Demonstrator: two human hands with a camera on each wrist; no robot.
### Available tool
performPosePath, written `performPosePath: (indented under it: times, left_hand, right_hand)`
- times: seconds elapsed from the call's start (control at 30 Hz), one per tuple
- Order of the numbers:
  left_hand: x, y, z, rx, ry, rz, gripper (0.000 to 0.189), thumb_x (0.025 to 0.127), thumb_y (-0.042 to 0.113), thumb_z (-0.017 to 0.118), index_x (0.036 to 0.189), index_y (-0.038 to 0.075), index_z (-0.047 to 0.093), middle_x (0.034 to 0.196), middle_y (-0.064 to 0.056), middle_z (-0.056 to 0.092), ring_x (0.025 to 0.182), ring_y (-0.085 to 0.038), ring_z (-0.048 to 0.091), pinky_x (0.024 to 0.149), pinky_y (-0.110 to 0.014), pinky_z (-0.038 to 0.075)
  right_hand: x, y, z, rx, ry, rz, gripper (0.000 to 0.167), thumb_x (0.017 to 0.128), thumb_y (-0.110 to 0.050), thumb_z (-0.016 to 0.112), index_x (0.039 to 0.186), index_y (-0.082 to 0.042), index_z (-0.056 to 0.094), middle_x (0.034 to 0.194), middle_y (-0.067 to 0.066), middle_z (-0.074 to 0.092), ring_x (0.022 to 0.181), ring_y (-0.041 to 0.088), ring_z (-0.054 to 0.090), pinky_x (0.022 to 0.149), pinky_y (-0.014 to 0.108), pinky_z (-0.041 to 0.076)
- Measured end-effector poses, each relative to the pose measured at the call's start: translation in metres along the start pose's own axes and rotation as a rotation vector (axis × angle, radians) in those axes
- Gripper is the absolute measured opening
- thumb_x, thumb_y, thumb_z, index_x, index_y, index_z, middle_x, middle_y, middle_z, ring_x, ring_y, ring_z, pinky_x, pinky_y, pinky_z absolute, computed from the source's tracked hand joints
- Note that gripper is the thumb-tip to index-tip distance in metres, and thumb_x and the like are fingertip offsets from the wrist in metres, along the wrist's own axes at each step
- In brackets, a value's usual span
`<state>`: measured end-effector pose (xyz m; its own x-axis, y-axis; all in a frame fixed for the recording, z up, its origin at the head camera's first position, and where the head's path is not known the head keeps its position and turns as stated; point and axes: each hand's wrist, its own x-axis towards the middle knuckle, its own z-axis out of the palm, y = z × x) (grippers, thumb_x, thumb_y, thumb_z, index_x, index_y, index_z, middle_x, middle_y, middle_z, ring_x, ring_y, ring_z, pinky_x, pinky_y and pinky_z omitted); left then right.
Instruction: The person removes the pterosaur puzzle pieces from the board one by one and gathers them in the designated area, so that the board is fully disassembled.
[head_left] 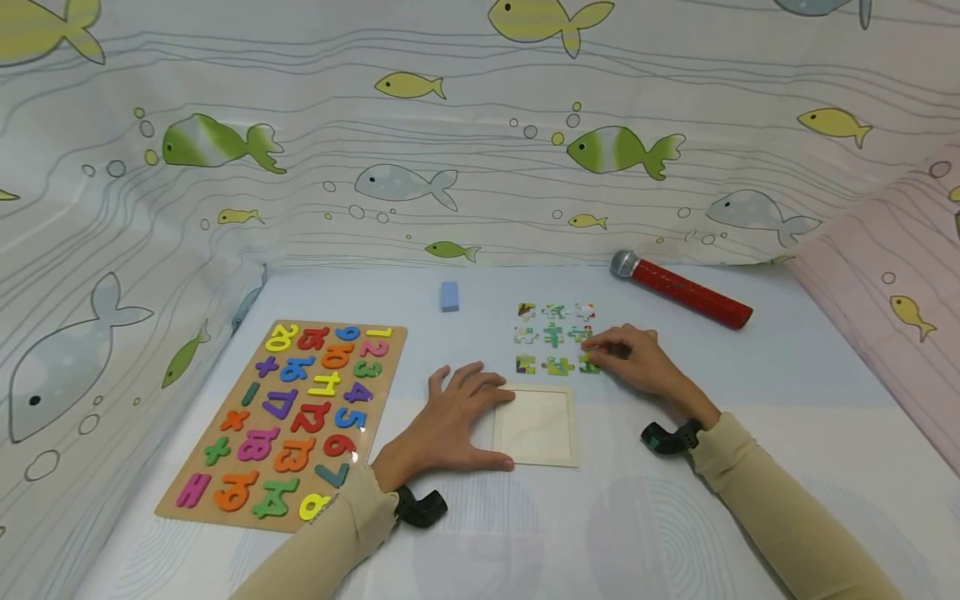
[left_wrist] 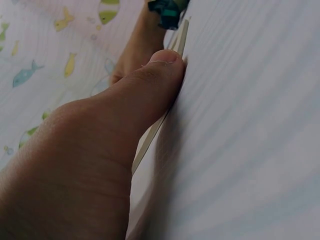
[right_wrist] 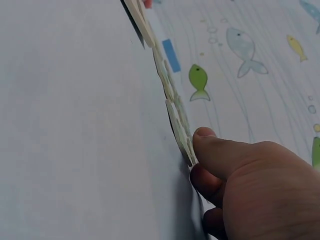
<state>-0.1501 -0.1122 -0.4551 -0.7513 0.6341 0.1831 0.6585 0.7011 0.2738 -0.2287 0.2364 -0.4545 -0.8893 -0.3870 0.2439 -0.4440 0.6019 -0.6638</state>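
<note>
My left hand [head_left: 457,421] spans the left side of a small, square wooden puzzle tray [head_left: 534,427], its thumb at the near edge and a forefinger at the far edge. In the left wrist view the thumb [left_wrist: 160,75] presses against the tray's thin side. Behind the tray, jigsaw pieces [head_left: 553,336] with green and white print lie in three spaced rows of three. At their right side, my right hand [head_left: 637,358] has thumb and forefinger together on the near-right puzzle piece [head_left: 588,367]. The right wrist view shows this pinch edge-on; the fingers partly hide the piece.
A wooden number board [head_left: 247,492] with colourful numerals and signs lies on the left. Behind stand a blue block [head_left: 449,297] and, at the back right, a red microphone [head_left: 690,292]. Fish-printed cloth [head_left: 480,142] rises at the back and sides.
</note>
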Motion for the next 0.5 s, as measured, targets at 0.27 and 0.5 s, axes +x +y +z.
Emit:
performPosePath:
  times: [0.27,0.5]
  left_hand:
    - [0.001,0.0,0.002,-0.023,0.012,0.003,0.091,0.068,0.078,0.074,0.143,0.03,0.056,0.152,0.003,0.049,0.152,-0.033,0.031,0.113,-0.07,0.016]
    - [0.001,0.0,0.0,-0.05,-0.016,-0.018,0.091,0.074,0.076,0.071,0.149,0.029,0.05,0.158,0.0,0.043,0.153,-0.035,0.028,0.112,-0.07,0.021]
  right_hand:
    - [-0.004,0.004,0.001,0.013,0.055,0.018,0.021,0.096,-0.019,0.071,0.116,-0.014,0.076,0.098,0.003,0.07,0.084,0.013,0.051,0.084,0.036,0.027]
    - [-0.013,-0.003,-0.01,-0.012,0.183,-0.014,0.033,0.097,-0.021,0.071,0.127,-0.008,0.07,0.119,0.011,0.073,0.11,0.025,0.063,0.098,0.046,0.046]
